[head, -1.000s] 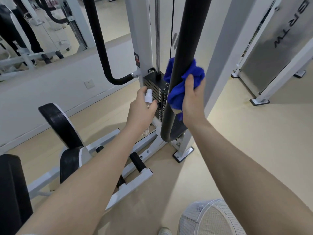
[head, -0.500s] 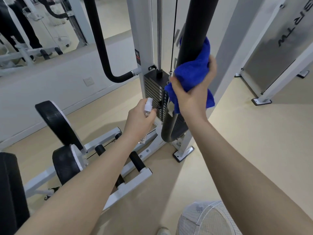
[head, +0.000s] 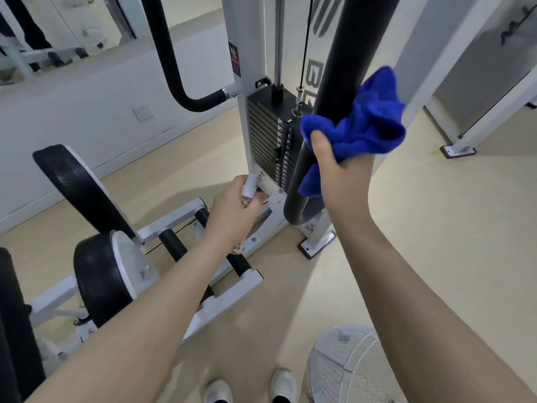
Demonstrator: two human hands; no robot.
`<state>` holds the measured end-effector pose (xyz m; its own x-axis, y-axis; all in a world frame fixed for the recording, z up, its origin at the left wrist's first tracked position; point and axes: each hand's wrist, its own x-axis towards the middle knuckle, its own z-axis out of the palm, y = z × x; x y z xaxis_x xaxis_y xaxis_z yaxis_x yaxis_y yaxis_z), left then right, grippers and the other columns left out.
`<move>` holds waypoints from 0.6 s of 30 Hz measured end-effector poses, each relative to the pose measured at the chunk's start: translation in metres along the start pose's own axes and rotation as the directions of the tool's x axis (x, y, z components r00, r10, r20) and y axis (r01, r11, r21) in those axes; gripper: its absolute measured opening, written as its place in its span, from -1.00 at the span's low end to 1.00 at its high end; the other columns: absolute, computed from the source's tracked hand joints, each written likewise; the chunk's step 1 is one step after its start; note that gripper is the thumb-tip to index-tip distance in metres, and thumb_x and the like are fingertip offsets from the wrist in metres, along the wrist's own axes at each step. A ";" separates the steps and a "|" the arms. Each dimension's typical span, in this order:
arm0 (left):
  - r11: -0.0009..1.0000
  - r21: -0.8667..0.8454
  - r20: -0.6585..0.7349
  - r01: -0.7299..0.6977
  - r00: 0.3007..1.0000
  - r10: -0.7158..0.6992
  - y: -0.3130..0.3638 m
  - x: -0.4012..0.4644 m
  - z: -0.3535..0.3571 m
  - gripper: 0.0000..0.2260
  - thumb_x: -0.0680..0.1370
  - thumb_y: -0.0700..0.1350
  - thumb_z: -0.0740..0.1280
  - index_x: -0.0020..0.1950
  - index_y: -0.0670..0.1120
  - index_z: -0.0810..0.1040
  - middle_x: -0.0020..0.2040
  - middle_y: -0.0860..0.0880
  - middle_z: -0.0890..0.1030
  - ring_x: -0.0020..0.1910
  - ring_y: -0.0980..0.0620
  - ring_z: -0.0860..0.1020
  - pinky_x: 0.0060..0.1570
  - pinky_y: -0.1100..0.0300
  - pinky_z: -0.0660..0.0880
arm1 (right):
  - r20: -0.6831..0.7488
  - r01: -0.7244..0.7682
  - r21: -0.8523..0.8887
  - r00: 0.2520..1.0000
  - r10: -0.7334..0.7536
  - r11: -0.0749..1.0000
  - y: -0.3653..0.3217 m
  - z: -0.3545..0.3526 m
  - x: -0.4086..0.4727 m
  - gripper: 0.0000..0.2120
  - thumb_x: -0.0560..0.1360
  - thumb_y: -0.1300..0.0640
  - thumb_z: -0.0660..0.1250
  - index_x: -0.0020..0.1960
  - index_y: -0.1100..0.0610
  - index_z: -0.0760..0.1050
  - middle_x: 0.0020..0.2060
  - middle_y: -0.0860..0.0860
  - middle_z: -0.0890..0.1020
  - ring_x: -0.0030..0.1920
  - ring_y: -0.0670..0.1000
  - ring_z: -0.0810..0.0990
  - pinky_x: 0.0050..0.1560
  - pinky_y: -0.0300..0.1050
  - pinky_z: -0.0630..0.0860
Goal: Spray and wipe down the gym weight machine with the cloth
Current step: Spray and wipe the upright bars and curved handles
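A pale beige gym floor (head: 421, 242) spreads beneath a white weight machine (head: 250, 53) with its black weight stack (head: 266, 138). From your head camera, your right hand (head: 343, 181) grips a blue cloth (head: 363, 120) bunched against the thick black bar (head: 345, 68). Your left hand (head: 235, 210) is curled around a small spray bottle (head: 250, 187), low near the machine's base.
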<state>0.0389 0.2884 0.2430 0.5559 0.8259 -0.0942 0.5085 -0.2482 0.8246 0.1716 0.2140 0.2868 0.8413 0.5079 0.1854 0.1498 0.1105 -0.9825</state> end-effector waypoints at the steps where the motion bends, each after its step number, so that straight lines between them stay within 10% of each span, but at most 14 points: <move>1: 1.000 -0.003 0.001 0.006 1.000 -0.006 -0.002 0.001 0.000 -0.87 0.56 -0.07 0.22 0.10 0.03 0.39 -0.26 -0.01 0.52 -0.21 -0.12 0.55 -0.16 -0.03 0.51 | -0.026 0.045 0.022 0.999 -0.044 0.999 -0.006 0.006 0.004 -0.47 0.42 0.01 0.39 0.26 0.22 0.30 0.05 0.04 0.53 0.01 -0.18 0.53 -0.02 -0.46 0.41; 5: 0.999 -0.001 0.008 0.034 0.999 -0.034 -0.012 0.008 0.007 -0.77 0.56 -0.07 0.21 0.21 -0.03 0.42 -0.26 0.03 0.50 -0.25 -0.05 0.54 -0.22 0.06 0.51 | -0.072 0.139 -0.053 0.987 -0.143 0.989 0.015 0.025 0.005 -0.27 0.37 0.01 0.38 0.38 0.30 0.14 0.20 0.12 0.46 0.16 0.05 0.50 0.17 -0.17 0.47; 15: 0.999 -0.038 0.047 -0.032 0.998 0.033 -0.037 0.009 0.029 -0.87 0.57 -0.08 0.23 0.09 0.07 0.37 -0.21 0.02 0.51 -0.31 0.06 0.55 -0.29 0.17 0.54 | 0.175 0.033 -0.673 0.978 0.116 0.739 0.156 -0.011 -0.055 -0.66 0.52 -0.02 0.28 0.16 0.19 0.37 -0.16 -0.03 0.39 -0.14 0.02 0.45 -0.16 -0.20 0.29; 18: 0.997 -0.078 0.068 0.004 0.998 0.002 -0.035 0.006 0.033 -0.74 0.55 -0.10 0.25 0.24 0.03 0.40 -0.25 -0.01 0.52 -0.39 0.08 0.53 -0.36 0.26 0.52 | 0.206 0.004 -0.745 0.953 0.223 0.668 0.152 -0.039 -0.048 -0.66 0.56 -0.11 0.16 -0.22 0.14 0.38 -0.39 -0.05 0.39 -0.31 0.00 0.39 -0.36 -0.19 0.23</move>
<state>0.0459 0.2849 0.1949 0.6003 0.7890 -0.1308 0.4580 -0.2050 0.8650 0.1743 0.1727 0.1282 0.7279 0.6845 -0.0394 0.4905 -0.5600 -0.6676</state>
